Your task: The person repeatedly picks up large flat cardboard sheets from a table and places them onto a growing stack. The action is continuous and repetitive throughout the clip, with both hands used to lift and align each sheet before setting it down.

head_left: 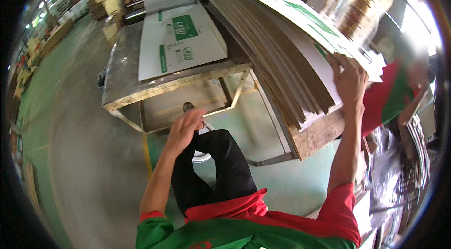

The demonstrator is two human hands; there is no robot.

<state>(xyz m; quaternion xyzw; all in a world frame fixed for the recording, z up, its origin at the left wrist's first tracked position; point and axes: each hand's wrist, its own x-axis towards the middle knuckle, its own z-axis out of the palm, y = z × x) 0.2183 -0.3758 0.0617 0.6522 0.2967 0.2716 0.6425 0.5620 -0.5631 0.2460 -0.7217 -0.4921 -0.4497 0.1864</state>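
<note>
Top sheet (pixel 293 9) gripped at near edge by right hand (pixel 347 77), presumably so it's held clear of stack (pixel 277 49) below hand. Left hand (pixel 188 129) loosely extended, nothing held.

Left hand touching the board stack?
No, the left hand is near the black trousers, well apart from the board stack.

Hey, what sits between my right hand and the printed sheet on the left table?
In the head view, the cardboard stack lies between your right hand and that printed sheet, plus a strip of tabletop.
</note>
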